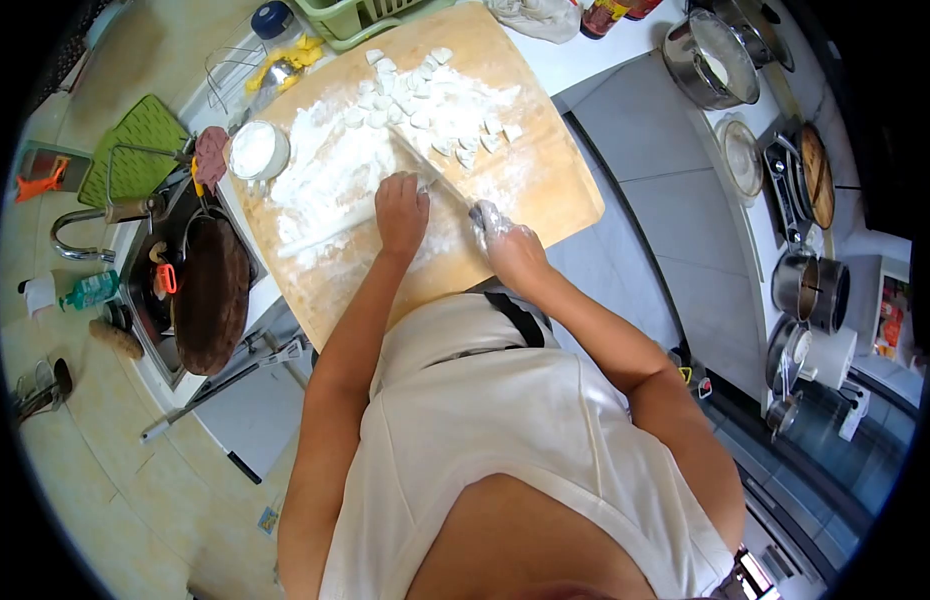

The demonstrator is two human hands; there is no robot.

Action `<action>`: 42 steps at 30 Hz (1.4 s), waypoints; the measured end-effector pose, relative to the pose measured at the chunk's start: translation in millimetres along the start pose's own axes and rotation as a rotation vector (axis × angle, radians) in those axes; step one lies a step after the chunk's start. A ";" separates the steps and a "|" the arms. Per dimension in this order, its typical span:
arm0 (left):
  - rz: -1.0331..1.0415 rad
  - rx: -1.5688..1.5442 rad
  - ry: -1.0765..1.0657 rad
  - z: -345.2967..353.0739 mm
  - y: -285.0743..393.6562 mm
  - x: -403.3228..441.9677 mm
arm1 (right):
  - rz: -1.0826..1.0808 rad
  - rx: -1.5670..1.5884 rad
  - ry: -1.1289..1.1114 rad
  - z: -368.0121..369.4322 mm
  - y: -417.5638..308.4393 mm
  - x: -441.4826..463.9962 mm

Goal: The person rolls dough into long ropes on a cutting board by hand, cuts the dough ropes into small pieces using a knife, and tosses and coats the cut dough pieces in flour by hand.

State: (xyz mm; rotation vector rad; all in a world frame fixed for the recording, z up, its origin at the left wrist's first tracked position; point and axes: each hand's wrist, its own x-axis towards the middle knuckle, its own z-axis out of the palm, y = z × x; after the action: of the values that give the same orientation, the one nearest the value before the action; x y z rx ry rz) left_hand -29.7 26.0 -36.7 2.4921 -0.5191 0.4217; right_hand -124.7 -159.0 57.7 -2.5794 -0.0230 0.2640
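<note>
A floured wooden board (560, 195) lies in front of me. My left hand (402, 212) is closed over the end of a white dough rope (330, 232), which runs off to the left across the flour. In my right hand (510, 245), dusted with flour, is the dark handle of a knife (432, 170). Its blade slants away to the upper left, just beside the fingers of my left hand. Several small cut dough pieces (385, 100) are scattered at the far side of the board, past the blade.
A cup of flour (258, 151) stands at the board's left edge. Further left is a sink with a faucet (80, 235) and a large dark brown oval object (213, 295). A green rack (350, 18) sits behind the board. Pots (710, 62) line the right counter.
</note>
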 end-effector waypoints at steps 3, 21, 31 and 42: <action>0.077 0.017 -0.007 -3.6 1.4 1.5 | -0.003 -0.018 -0.072 -13.1 -14.2 -16.6; 0.025 -0.066 0.073 -9.4 -31.5 7.7 | -0.021 0.043 0.029 3.3 -15.8 4.5; -0.015 -0.079 0.047 -10.0 -33.3 8.4 | 0.020 -0.012 -0.139 11.5 -30.7 2.6; -0.025 -0.041 0.073 -26.5 -28.1 -17.1 | -0.062 -0.012 -0.071 1.4 -37.4 11.3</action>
State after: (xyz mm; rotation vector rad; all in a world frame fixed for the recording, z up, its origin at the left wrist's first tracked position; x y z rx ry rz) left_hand -37.0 67.5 -35.2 2.4312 -0.4625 0.4851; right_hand -112.5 -125.6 74.0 -2.5752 -0.1304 0.3326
